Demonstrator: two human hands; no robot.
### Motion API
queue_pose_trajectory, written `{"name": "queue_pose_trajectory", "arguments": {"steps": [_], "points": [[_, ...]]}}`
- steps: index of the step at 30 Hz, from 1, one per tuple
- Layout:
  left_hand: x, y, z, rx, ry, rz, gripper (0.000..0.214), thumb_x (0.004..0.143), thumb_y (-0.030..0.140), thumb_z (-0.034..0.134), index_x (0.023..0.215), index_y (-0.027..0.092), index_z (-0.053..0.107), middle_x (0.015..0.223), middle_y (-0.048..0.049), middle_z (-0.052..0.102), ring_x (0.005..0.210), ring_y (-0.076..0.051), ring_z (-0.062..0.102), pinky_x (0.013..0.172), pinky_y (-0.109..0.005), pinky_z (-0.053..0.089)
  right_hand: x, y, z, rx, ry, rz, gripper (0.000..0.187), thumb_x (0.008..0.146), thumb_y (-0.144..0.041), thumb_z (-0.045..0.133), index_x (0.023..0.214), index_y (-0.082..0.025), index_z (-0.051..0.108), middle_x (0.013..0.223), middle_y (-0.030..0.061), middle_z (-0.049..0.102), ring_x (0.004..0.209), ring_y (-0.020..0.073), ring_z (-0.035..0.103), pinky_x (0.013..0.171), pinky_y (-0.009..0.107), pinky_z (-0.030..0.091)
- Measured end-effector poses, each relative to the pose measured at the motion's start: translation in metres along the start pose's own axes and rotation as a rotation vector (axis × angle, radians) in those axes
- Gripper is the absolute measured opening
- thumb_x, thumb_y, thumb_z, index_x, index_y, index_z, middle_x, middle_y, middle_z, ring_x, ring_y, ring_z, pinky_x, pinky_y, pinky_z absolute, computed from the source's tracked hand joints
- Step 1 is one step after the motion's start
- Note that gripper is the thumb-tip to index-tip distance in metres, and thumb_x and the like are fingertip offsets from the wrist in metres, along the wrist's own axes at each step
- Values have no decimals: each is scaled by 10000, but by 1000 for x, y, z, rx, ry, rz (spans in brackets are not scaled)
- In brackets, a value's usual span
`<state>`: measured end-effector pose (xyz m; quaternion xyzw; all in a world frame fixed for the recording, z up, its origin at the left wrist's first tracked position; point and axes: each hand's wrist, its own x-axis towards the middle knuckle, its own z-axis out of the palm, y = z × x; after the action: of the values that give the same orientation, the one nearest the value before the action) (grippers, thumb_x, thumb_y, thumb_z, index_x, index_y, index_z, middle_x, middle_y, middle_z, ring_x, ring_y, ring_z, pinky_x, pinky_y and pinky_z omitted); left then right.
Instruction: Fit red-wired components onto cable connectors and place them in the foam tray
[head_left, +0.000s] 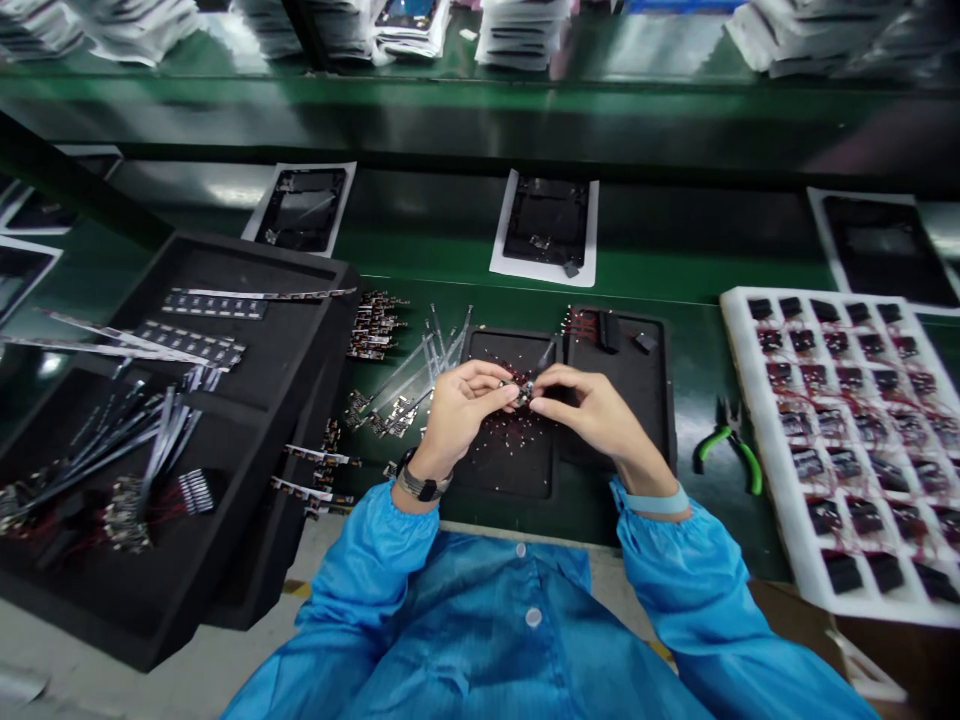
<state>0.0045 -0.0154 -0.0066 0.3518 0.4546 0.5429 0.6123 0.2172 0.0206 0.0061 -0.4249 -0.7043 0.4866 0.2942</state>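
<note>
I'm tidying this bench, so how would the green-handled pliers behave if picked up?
The pliers look fairly heavy for their size, given the metal-looking jaws. With handles spread, they may swing when gripped. Lying flat, they seem unlikely to roll.

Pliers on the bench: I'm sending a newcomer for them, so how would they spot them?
Find the big white foam tray at the right of the picture. Just left of it, between it and a black tray, lie the pliers, whose bright green handles set them apart from both.

Sm. elec. part point(523, 394) held btwn both hands point(459, 405) point(592, 408).
</note>
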Motion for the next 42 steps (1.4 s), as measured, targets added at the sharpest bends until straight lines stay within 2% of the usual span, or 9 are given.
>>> {"name": "queue_pose_trajectory", "arguments": {"steps": [2,6,14,19,23,27,32,37,42], "points": [[0,4,-3,-10,94,116,268,755,284,882,928,154,724,746,-28,753,655,-163,740,657,-276,597,-5,-2,-15,-170,9,-73,243,912,-436,746,1001,-210,766,1024,98,728,983,269,638,929,427,481],[5,11,-11,-96,243,271,235,769,241,861,930,162,709,719,-11,732,631,-161,736,588,-255,580,-18,2,-31,-524,-195,-64,156,909,-351,755,973,-210,745,948,90,670,958,282,581,877,419,466],[9,8,-15,-106,237,243,228,771,249,845,930,165,705,689,12,680,588,-117,674,555,-227,523,-22,2,-9,-793,-304,-88,80,946,-211,674,914,-237,742,870,63,585,873,243,534,777,352,417],[8,4,-15,-67,224,245,197,791,241,832,942,172,726,709,7,680,591,-109,658,545,-221,493,-18,-3,-10,-591,-266,-61,117,955,-218,650,862,-206,721,880,66,671,871,231,607,778,351,454],[7,3,-14,-31,252,263,188,794,238,830,958,183,756,720,5,676,586,-99,638,502,-204,446,-17,-8,-13,-160,-135,88,162,968,-329,641,974,-189,723,797,51,749,686,191,677,663,322,515],[6,2,-14,-29,243,267,173,799,221,824,963,194,776,726,4,678,576,-90,624,484,-195,429,-17,-13,-12,156,-140,136,257,932,-400,706,1041,-173,753,811,76,792,724,221,752,720,349,604],[6,2,-14,-21,226,257,168,804,218,821,966,198,782,714,3,672,579,-93,625,487,-195,431,-15,-12,-6,304,-200,159,313,843,-397,830,1049,-167,782,1017,120,820,956,273,783,863,386,621],[4,4,-12,8,240,231,184,787,238,829,961,197,784,727,0,676,573,-95,621,483,-201,430,-12,-7,-5,294,-70,107,220,835,-402,841,884,-188,829,882,95,814,824,243,768,785,374,613],[3,3,-11,-1,238,218,207,772,239,841,962,188,780,720,0,678,564,-91,609,488,-197,429,-12,-3,-1,354,-1,106,212,818,-410,856,900,-215,837,956,87,821,909,255,776,838,397,620]]}}
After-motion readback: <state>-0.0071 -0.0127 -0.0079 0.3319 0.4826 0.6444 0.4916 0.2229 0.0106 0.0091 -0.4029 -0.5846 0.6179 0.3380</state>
